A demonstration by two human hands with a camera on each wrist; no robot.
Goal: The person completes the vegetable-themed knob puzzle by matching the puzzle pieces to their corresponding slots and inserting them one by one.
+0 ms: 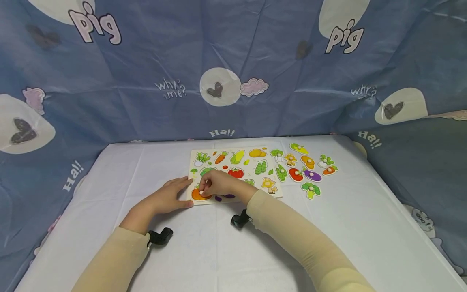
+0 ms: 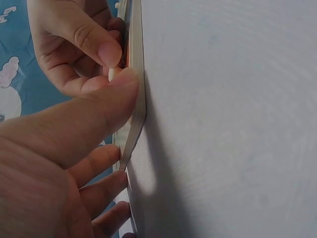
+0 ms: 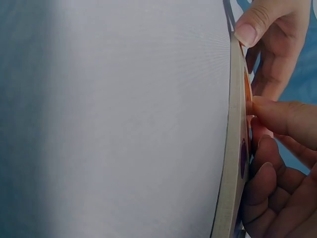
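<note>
A wooden vegetable puzzle board [image 1: 226, 159] lies flat on the table. At its front left corner, my right hand [image 1: 218, 182] pinches the small pale knob [image 2: 113, 74] of the orange pumpkin piece [image 1: 196, 195] between thumb and fingers. The piece lies over the board's printed surface there. My left hand [image 1: 165, 199] rests along the board's left side, fingers spread, its thumb at the front corner and its fingertips at the edge. Printed tomato [image 1: 235, 173], carrot and corn pictures show on the board; my right hand and forearm hide part of its front.
Right of the board lie several loose knobbed pieces, among them a broccoli [image 1: 311, 189], an eggplant [image 1: 312, 175], a tomato [image 1: 296, 174] and a carrot [image 1: 330, 170]. A white cloth covers the table [image 1: 189, 247]. Blue printed fabric [image 1: 226, 117] hangs behind and at the sides.
</note>
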